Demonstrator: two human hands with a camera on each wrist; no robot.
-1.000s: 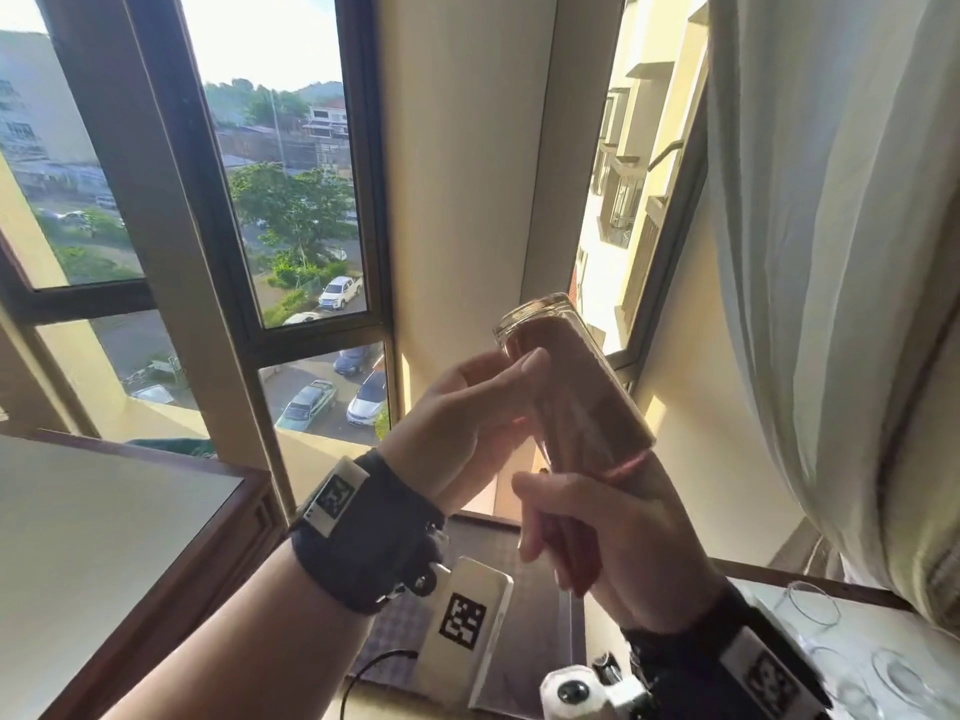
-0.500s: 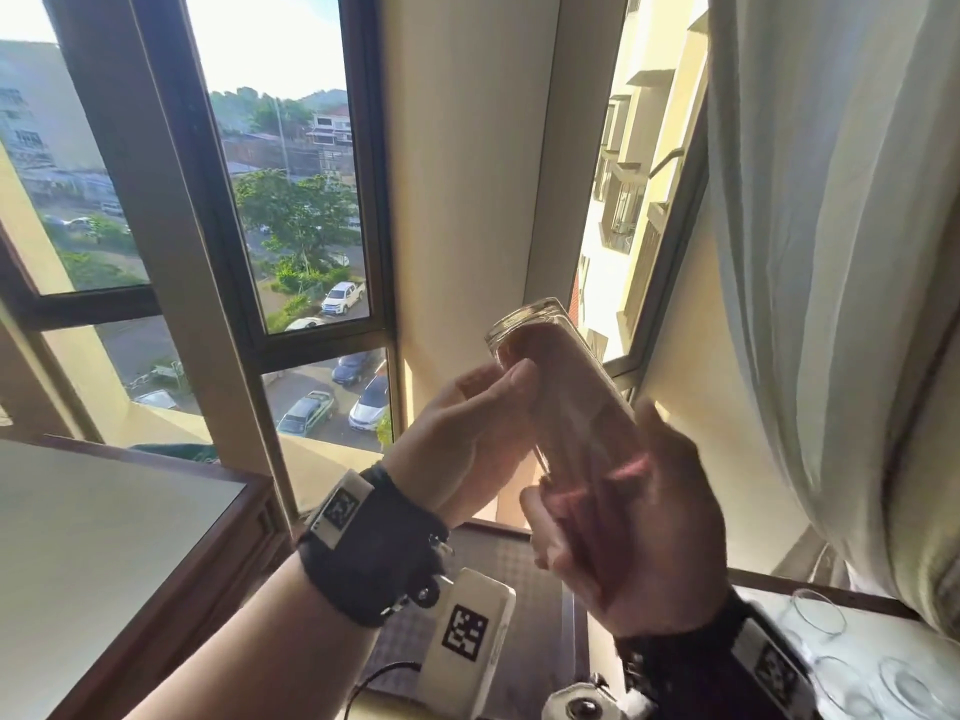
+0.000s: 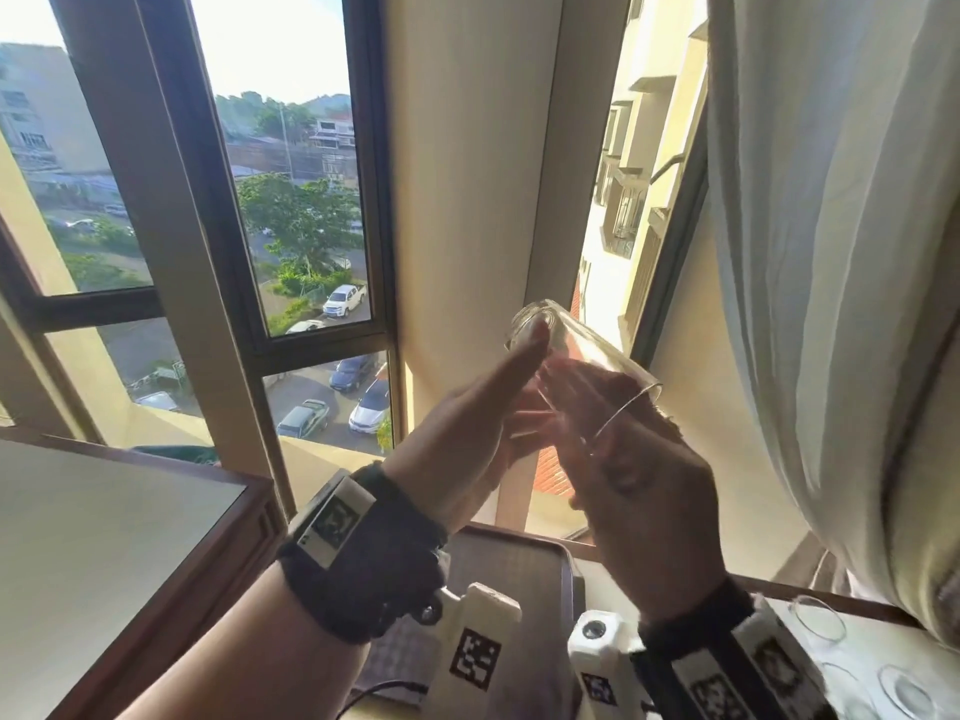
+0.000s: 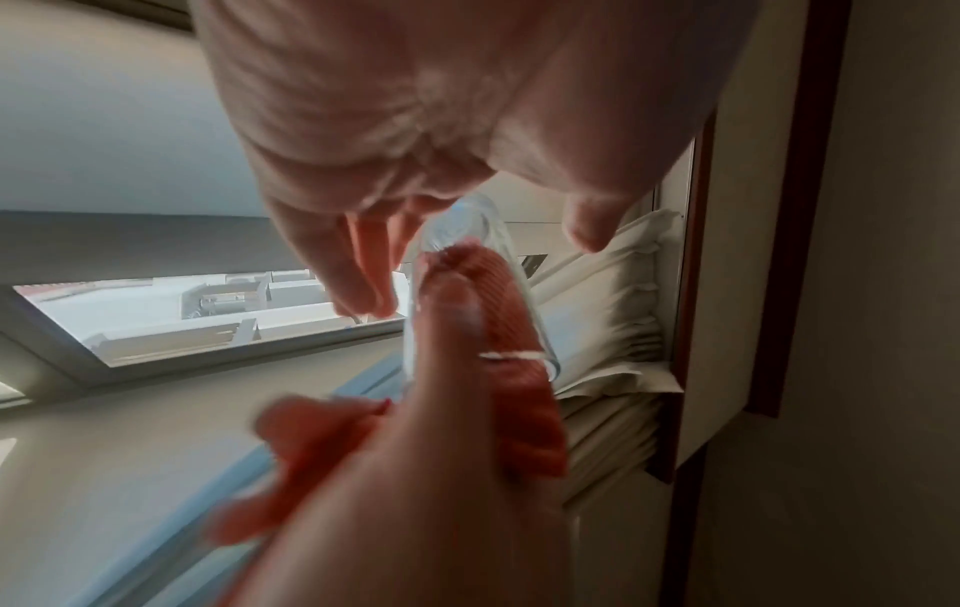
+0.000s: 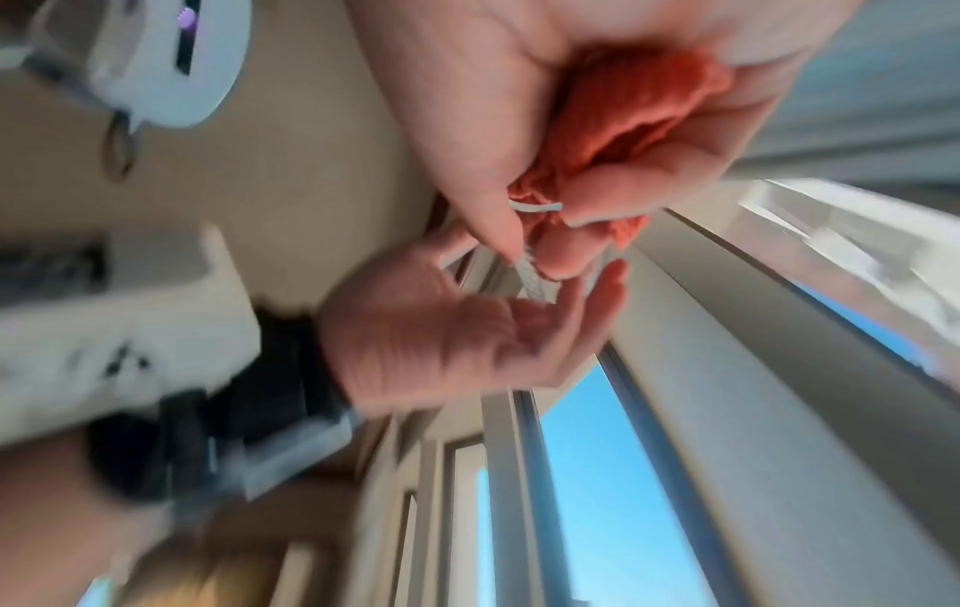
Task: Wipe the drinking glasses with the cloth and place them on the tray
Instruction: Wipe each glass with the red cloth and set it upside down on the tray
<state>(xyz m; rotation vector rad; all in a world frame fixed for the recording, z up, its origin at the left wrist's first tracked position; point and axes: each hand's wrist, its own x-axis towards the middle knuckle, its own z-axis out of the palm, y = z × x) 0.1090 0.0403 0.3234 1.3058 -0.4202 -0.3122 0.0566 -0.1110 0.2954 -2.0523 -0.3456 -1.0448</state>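
Since a second ago the clear cylindrical drinking glass [image 3: 582,374] has tipped further over, its base up-left and its open rim lower right, and the left hand's fingers have straightened. It is held in the air before the window corner, above the grey rectangular tray [image 3: 511,558].

Largest around it: the pale pleated curtain [image 3: 831,252] on the right, the dark-framed window [image 3: 208,226] on the left, a cream wall column between them. A wooden-edged surface [image 3: 104,537] lies lower left; nothing stands between the camera and the glass but the hands themselves.

The left hand [image 3: 467,433] is spread, its straight fingers laid flat along the glass's side. The right hand [image 3: 639,491] is curled round the glass near its rim and bunches the ribbed orange cloth [image 4: 514,369] in its palm, part of the cloth pushed inside the glass.

At least three more clear glasses [image 3: 815,618] stand at lower right; their exact number is hard to tell.
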